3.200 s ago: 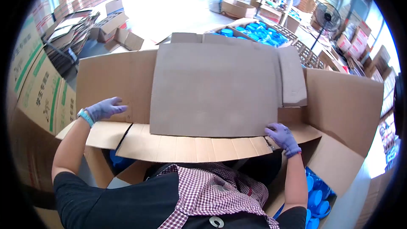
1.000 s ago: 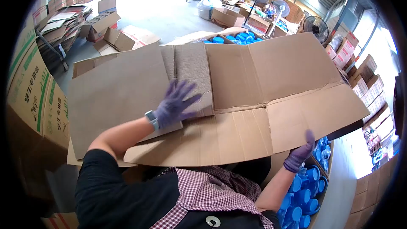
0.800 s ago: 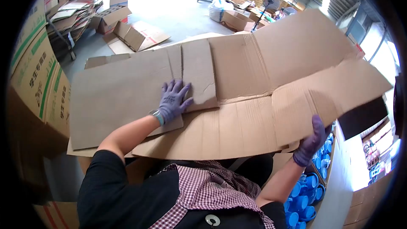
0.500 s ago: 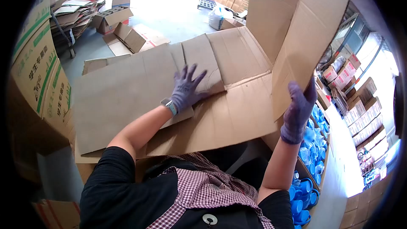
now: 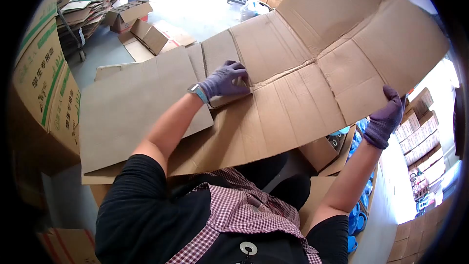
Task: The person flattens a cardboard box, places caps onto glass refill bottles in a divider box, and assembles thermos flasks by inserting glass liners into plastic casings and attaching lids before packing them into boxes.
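A large brown cardboard sheet point(image 5: 288, 112), creased into panels, lies opened out before me. My right hand point(image 5: 387, 120), in a purple-grey glove, is closed on its near right edge, with the thumb on top. My left hand point(image 5: 225, 80), gloved alike, has its fingers curled at the edge of a smaller cardboard piece point(image 5: 219, 49) near the middle of the sheet; the fingertips are partly hidden. A flat greyish cardboard panel point(image 5: 139, 100) covers the left side, under my left forearm.
Printed cartons point(image 5: 46, 78) stand close on the left. Flattened cardboard point(image 5: 90, 7) is piled on a cart behind them, with an open box point(image 5: 128, 15) on the floor nearby. Blue plastic items point(image 5: 360, 215) fill boxes at my right. Stacked cartons point(image 5: 417, 137) stand farther right.
My right hand has moved right and outward, and the raised right panels now lie flatter. My left hand has gone from spread flat to curled at the smaller piece's edge.
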Available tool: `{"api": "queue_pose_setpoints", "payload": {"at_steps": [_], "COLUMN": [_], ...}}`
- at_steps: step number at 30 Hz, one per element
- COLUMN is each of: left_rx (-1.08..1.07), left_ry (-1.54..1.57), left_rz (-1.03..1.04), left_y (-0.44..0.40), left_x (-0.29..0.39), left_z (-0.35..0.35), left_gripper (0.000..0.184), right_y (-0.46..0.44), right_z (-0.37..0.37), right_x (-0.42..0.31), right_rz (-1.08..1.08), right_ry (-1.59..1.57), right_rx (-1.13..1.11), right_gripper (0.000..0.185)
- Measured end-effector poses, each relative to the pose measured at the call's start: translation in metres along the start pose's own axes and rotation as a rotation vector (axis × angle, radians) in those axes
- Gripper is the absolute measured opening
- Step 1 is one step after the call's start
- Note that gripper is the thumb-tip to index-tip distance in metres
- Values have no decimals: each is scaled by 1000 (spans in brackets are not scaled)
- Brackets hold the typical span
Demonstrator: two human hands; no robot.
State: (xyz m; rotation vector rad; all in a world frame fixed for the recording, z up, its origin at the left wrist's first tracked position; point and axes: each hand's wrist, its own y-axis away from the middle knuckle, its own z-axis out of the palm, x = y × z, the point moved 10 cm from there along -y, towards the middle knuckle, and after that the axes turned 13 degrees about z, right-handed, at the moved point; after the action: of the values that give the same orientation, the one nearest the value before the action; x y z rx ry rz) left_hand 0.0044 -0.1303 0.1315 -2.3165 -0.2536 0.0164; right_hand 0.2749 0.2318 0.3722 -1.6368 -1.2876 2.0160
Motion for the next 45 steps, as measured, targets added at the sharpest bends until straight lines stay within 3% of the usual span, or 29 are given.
{"api": "queue_pose_setpoints", "payload": {"at_steps": [4, 6, 8, 10, 18, 21, 24, 26, 27, 29, 30, 31, 32, 34, 36, 40, 44, 45], "left_rx": [-91, -164, -234, -262, -66, 88, 363, 589, 533, 347, 252, 138, -136, -388, -387, -439, -512, -503], "left_ry": [3, -65, -90, -120, 93, 141, 428, 673, 661, 412, 295, 121, -364, -228, -197, -221, -202, -192], "left_rz": [-3, -117, -137, -123, -68, -70, -168, -308, -313, -177, -97, -154, -202, -414, -422, -453, -468, -463], "left_y": [21, 37, 55, 77, 92, 95, 113, 125, 131, 117, 108, 112, 128, 149, 148, 154, 152, 151], "left_x": [1, -10, -27, -15, 22, 0, -37, -49, -57, -31, -12, -3, -4, -8, 4, 7, 9, 10], "left_z": [-15, -20, 3, 33, 26, -3, -47, -68, -64, -50, -35, -10, 24, 68, 91, 113, 126, 126], "left_gripper": [50, 55, 66, 67, 32, 26, 25, 28, 21, 32, 42, 72, 83, 86, 85, 85, 86, 86], "right_y": [-23, -5, 40, 50, 63, 60, 59, 64, 65, 67, 67, 65, 62, 47, 48, 77, 116, 133], "right_z": [-73, -89, -79, -94, -139, -155, -174, -163, -155, -156, -160, -161, -161, -171, -167, -85, -6, 24], "right_x": [131, 153, 131, 155, 201, 242, 297, 284, 274, 256, 241, 223, 221, 211, 171, 74, 34, 15], "right_rz": [89, 233, 424, 434, 395, 533, 682, 582, 527, 480, 453, 425, 410, 354, 292, 214, 225, 109], "right_ry": [24, -207, -604, -475, -288, -396, -330, -345, -354, -350, -344, -379, -386, -397, -321, -264, -166, -73], "right_rx": [-90, -96, -19, 12, -6, -26, 26, -20, -41, -10, 16, 38, 18, -9, -12, -110, -472, -633], "right_gripper": [23, 35, 46, 55, 51, 50, 52, 52, 52, 51, 51, 48, 48, 46, 47, 56, 49, 51]}}
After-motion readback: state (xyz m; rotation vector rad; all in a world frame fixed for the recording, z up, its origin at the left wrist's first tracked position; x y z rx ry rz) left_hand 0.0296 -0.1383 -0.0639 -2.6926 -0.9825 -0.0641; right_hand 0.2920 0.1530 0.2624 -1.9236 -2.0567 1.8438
